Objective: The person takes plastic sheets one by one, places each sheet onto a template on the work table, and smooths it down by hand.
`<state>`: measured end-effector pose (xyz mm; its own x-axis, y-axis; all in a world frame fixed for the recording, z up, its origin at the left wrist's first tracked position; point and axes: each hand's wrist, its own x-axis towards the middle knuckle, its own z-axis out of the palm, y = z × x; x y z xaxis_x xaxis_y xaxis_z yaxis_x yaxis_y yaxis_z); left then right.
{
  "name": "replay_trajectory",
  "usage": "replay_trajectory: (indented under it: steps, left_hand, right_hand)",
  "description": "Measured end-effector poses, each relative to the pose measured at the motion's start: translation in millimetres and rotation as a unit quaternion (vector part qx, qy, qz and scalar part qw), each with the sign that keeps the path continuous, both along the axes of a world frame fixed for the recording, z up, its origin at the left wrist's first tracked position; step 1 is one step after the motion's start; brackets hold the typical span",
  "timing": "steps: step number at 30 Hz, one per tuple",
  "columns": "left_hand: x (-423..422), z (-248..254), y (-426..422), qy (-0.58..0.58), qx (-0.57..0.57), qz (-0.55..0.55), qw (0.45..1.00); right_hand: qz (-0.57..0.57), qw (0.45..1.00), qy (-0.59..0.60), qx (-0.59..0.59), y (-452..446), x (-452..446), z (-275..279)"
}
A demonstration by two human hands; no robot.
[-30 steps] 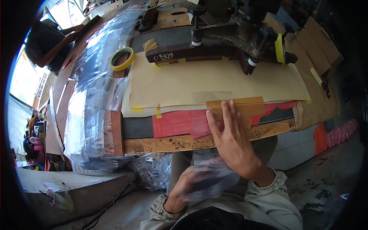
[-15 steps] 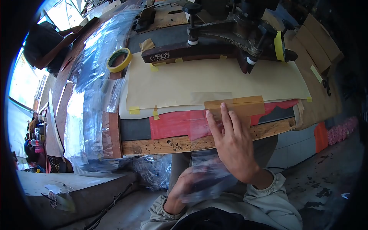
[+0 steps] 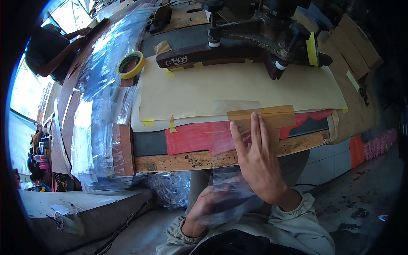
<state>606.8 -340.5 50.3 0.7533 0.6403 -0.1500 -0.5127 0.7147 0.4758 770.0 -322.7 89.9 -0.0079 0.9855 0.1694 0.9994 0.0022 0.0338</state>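
My right hand lies over the front edge of the bench, fingers stretched out. Its fingertips rest on a strip of brown translucent tape on the cream paper sheet. Under the paper's front edge, a red sheet shows. A clear plastic sheet hangs over the wooden edge below my right hand. Beneath the bench edge, my left hand is closed on this plastic, its fingers partly hidden and slightly blurred.
A dark metal clamp arm with knobs stands on a dark bar behind the paper. A yellow tape roll sits at left beside plastic wrapping. Another person works at far left. Cardboard stands at right.
My right hand has shifted very slightly, its fingertips a little further right over the brown tape. My left hand stays with the plastic in nearly the same place.
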Motion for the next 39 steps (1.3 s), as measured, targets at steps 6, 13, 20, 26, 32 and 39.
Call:
replay_trajectory:
  steps: [6,13,20,26,32,39]
  left_hand:
    - [1,11,-1,0.063,-0.022,0.009,0.998]
    - [5,14,1,0.040,0.072,0.022,0.996]
    - [12,22,15,0.073,0.187,0.067,0.977]
    - [31,55,69,0.154,-0.047,-0.045,0.986]
    - [46,80,95,0.246,-0.053,-0.035,0.967]
    - [47,93,98,0.300,-0.047,-0.063,0.951]
  right_hand:
    - [-0.006,1.000,-0.011,-0.005,1,-1,1]
    - [-0.014,0.996,-0.071,0.045,5,2,5]
    - [0.048,0.999,0.004,0.010,32,25,17]
    - [0.088,0.993,0.065,-0.052,70,46,30]
    - [0.116,0.989,0.069,-0.062,99,61,33]
    - [0.153,0.985,0.077,-0.009,97,64,31]
